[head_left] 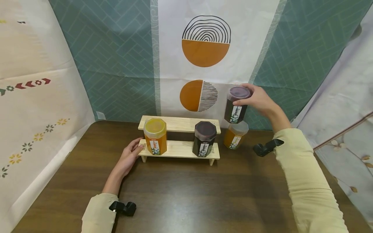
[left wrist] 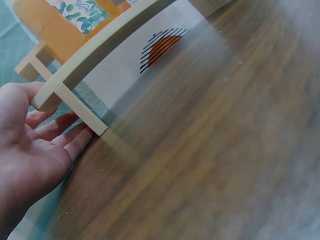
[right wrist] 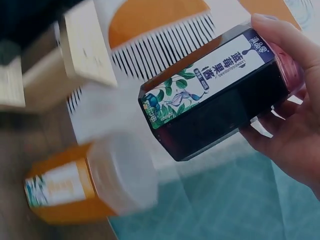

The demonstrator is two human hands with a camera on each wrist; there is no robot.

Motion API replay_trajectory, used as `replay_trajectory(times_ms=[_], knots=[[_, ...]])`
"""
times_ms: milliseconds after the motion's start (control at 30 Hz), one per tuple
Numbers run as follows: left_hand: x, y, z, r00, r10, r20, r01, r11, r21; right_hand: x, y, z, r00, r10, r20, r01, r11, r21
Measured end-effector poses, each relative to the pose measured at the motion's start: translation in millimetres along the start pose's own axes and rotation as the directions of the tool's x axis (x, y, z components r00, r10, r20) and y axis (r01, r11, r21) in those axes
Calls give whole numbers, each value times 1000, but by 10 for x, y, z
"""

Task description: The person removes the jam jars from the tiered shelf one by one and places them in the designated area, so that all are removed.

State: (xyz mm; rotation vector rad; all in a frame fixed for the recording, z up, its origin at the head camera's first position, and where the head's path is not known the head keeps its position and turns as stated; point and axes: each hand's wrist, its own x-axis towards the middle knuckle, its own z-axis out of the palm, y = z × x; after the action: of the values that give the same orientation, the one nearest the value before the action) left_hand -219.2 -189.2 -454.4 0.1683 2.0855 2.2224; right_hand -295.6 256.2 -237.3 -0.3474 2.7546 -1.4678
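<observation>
My right hand [head_left: 256,98] grips a dark jam jar [head_left: 236,105] by its lid, holding it in the air just above an orange jar [head_left: 235,134] that stands on the table right of the rack. In the right wrist view the dark jar [right wrist: 220,92] is pinched in my fingers [right wrist: 290,50], with the orange jar [right wrist: 85,185] below it. A two-step wooden rack [head_left: 180,150] carries another orange jar [head_left: 155,136] and another dark jar [head_left: 204,138] on its lower step. My left hand [head_left: 129,158] rests open against the rack's left end [left wrist: 47,97].
The brown wooden table [head_left: 186,194] stretches wide in front of the rack. Patterned cloth backdrops [head_left: 116,58] close in the back and both sides. The rack's upper step [head_left: 177,123] holds nothing.
</observation>
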Motion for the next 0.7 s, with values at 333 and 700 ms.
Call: replay_trajectory(times_ms=[333, 700], knots=[[-5, -15, -4, 1000, 11, 6, -11, 1000, 2, -302, 478, -564, 996, 76, -35, -76, 997, 1], [-10, 4, 3, 1000, 11, 10, -11, 1000, 0, -540, 1143, -681, 995, 100, -15, -101, 994, -46]])
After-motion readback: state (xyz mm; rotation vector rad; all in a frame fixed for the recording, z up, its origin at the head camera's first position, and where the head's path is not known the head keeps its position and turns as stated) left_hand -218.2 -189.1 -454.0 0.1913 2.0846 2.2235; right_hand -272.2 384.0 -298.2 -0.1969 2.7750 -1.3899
